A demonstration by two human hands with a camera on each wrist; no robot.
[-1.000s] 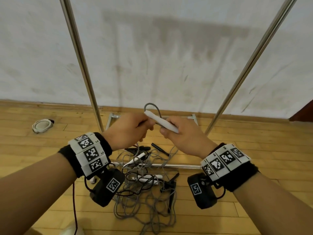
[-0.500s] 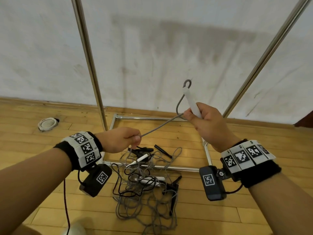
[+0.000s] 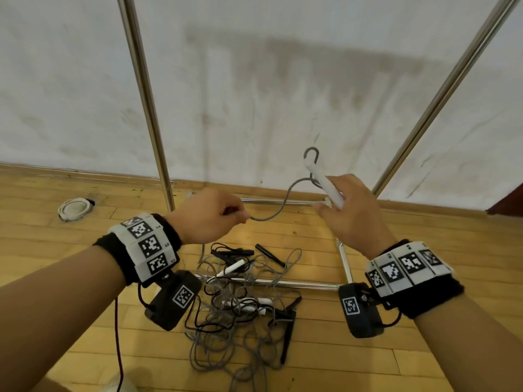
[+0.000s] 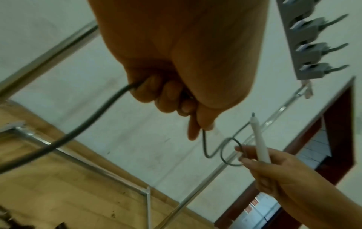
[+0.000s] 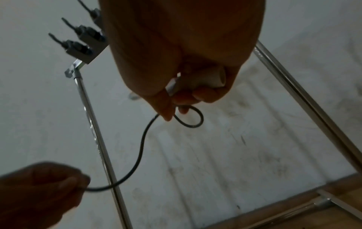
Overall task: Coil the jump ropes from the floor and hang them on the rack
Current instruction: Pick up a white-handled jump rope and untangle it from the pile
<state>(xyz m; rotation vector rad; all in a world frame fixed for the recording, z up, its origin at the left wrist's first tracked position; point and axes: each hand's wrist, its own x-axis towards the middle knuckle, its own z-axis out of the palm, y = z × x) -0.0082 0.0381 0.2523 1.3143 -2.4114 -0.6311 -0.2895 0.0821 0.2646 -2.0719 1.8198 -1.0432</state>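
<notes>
Rope [image 3: 278,206] is strung centre frame between hands: pinched by left hand [image 3: 210,215], its white handle [image 3: 324,183] gripped upright in right hand [image 3: 352,210].

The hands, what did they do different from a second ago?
They drew apart. The right hand lifted the white handle up and to the right. The left hand slid along the grey rope, which now curves slack with a small loop by the handle. The rope pile and rack stayed put.
</notes>
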